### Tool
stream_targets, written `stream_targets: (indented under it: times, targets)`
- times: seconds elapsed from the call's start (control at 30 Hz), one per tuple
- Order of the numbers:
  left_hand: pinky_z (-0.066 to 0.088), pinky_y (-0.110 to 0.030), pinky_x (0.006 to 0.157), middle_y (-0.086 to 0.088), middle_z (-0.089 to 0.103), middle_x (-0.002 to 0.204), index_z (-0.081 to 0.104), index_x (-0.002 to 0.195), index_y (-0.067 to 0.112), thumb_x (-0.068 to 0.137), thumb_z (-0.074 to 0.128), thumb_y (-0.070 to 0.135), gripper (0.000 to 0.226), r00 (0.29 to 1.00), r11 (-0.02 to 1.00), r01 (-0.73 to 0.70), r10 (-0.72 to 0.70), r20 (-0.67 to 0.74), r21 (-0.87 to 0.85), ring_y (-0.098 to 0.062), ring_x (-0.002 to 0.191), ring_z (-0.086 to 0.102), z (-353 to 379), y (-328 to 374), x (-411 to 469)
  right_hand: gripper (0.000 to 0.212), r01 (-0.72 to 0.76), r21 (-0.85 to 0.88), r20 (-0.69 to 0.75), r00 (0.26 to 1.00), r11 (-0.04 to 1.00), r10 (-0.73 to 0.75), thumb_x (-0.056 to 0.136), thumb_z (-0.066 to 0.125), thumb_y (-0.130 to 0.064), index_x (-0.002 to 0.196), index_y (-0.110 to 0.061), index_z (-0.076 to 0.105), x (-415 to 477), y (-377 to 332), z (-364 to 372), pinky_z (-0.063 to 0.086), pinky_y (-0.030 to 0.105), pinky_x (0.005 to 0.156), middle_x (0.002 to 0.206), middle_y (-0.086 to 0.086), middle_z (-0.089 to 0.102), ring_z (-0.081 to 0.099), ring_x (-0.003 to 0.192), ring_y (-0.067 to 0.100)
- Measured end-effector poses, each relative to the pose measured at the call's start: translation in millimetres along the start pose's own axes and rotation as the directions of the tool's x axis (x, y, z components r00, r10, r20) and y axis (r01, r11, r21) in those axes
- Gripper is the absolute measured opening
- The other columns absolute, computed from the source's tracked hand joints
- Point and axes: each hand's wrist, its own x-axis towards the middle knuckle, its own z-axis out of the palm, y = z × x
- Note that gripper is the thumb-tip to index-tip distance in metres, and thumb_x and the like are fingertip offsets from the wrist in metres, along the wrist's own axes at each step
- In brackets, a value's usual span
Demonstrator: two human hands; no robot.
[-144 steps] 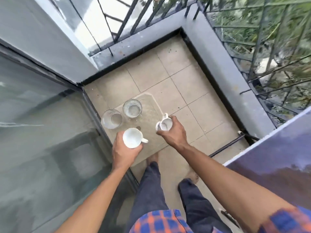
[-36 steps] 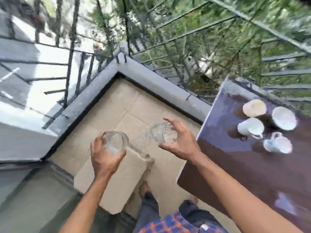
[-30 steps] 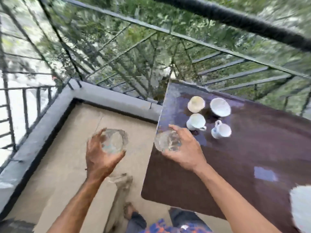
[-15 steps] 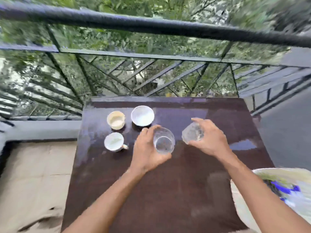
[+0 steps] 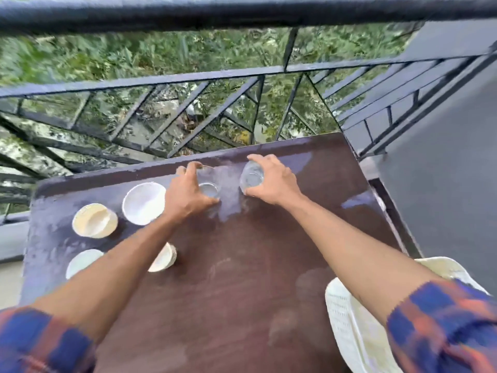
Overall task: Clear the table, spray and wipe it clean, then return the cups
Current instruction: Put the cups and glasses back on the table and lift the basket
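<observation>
Since both glasses are being set down close to the far edge of the table (image 5: 242, 292), the hazards are recorded left to right. Four cups stand on the left of the top: a cream cup (image 5: 94, 220); a low white cup (image 5: 80, 262) near the front; a wide white cup (image 5: 144, 203); and a fourth cup (image 5: 164, 258) partly hidden beneath the left forearm. In my judgement that fourth cup is the likeliest casualty; the forearm passes just over it, and a low pull-back would catch its rim.

The left hand (image 5: 185, 195) has fingers and thumb curled round the left glass (image 5: 208, 189), just right of the wide white cup; whether its base is down cannot be told. The surface there shows a wet sheen, so a glass let go early could skid.

The right hand (image 5: 274, 181) wraps its fingers over the right glass (image 5: 251, 179), near the far edge with the railing (image 5: 242, 12) beyond; a careless shove would probably send it over. A pale cloth (image 5: 349, 319) lies at the near right corner.

Against half a second earlier, both glasses have advanced from mid-table to beyond the back row of cups. Nearly five seconds earlier the glasses stood on a floor slab while the hands held two cups.
</observation>
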Motion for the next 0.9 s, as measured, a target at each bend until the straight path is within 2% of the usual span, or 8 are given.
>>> stream_targets:
  times: [0.2,0.37,0.5,0.57,0.7,0.8,0.9]
  targets:
    - [0.053,-0.046,0.094,-0.013,0.056,0.128,0.049,0.136,0.023,0.057,0.092,0.042,0.092,1.000,0.998,0.015,-0.014,-0.008,0.060,-0.035,0.118,0.060,9.3,1.7,9.9,0.088,-0.032,0.051,-0.027,0.999,0.998,0.034,0.071,0.079,-0.054,0.150,-0.041,0.042,12.0,7.1,7.2,0.048,0.038,0.095,0.131,-0.002,0.052,0.059,0.119,0.029]
    - [0.053,-0.050,0.091,-0.016,0.055,0.129,0.042,0.141,0.025,0.061,0.090,0.045,0.096,0.998,0.989,0.038,-0.044,0.035,0.146,-0.039,0.119,0.058,7.0,6.9,7.6,0.097,-0.004,0.028,0.063,0.998,1.000,0.002,0.071,0.081,-0.062,0.153,-0.043,0.033,16.8,5.9,7.3,0.048,0.043,0.096,0.139,-0.001,0.046,0.054,0.127,0.029]
    - [0.052,-0.052,0.094,-0.018,0.053,0.129,0.038,0.147,0.025,0.061,0.092,0.045,0.104,0.996,0.987,0.088,-0.087,-0.008,0.135,-0.040,0.121,0.054,0.0,5.5,-9.6,0.103,-0.035,0.052,0.095,0.995,0.998,0.030,0.071,0.076,-0.069,0.156,-0.045,0.022,7.4,6.9,-1.6,0.046,0.048,0.101,0.149,0.000,0.041,0.049,0.134,0.030]
    - [0.050,-0.049,0.096,-0.018,0.053,0.130,0.040,0.147,0.023,0.064,0.091,0.043,0.099,0.997,0.994,0.069,-0.065,-0.050,0.088,-0.038,0.123,0.053,-7.1,4.3,-25.2,0.095,-0.067,0.062,0.080,0.995,0.996,0.062,0.074,0.072,-0.070,0.153,-0.044,0.027,-4.4,7.7,-12.7,0.044,0.048,0.102,0.146,0.000,0.045,0.050,0.133,0.029]
    - [0.050,-0.045,0.097,-0.016,0.060,0.126,0.052,0.138,0.016,0.075,0.080,0.042,0.074,0.989,0.998,-0.010,0.001,-0.146,-0.062,-0.032,0.118,0.057,-16.4,-1.3,-68.3,0.055,-0.081,0.026,0.009,0.997,0.996,0.081,0.083,0.068,-0.061,0.132,-0.039,0.058,-36.1,14.3,-43.3,0.044,0.043,0.103,0.137,-0.004,0.055,0.054,0.129,0.024]
    - [0.057,-0.045,0.089,-0.006,0.067,0.111,0.059,0.123,0.017,0.085,0.078,0.026,0.043,0.996,0.954,0.027,-0.051,-0.074,-0.297,-0.024,0.095,0.067,-7.9,1.6,-114.4,0.033,-0.083,0.083,-0.156,0.983,0.993,0.095,0.085,0.070,-0.052,0.114,-0.036,0.070,-78.1,22.6,-69.3,0.051,0.037,0.094,0.108,-0.012,0.069,0.064,0.109,0.019]
    - [0.059,-0.044,0.083,0.001,0.068,0.093,0.065,0.112,0.016,0.088,0.076,0.018,0.026,1.000,0.931,0.029,-0.023,0.021,-0.365,-0.017,0.078,0.067,11.7,4.7,-162.8,0.023,-0.096,0.139,-0.267,0.955,0.986,0.131,0.083,0.070,-0.050,0.102,-0.038,0.073,-135.0,31.0,-87.7,0.054,0.037,0.086,0.080,-0.018,0.067,0.066,0.086,0.014]
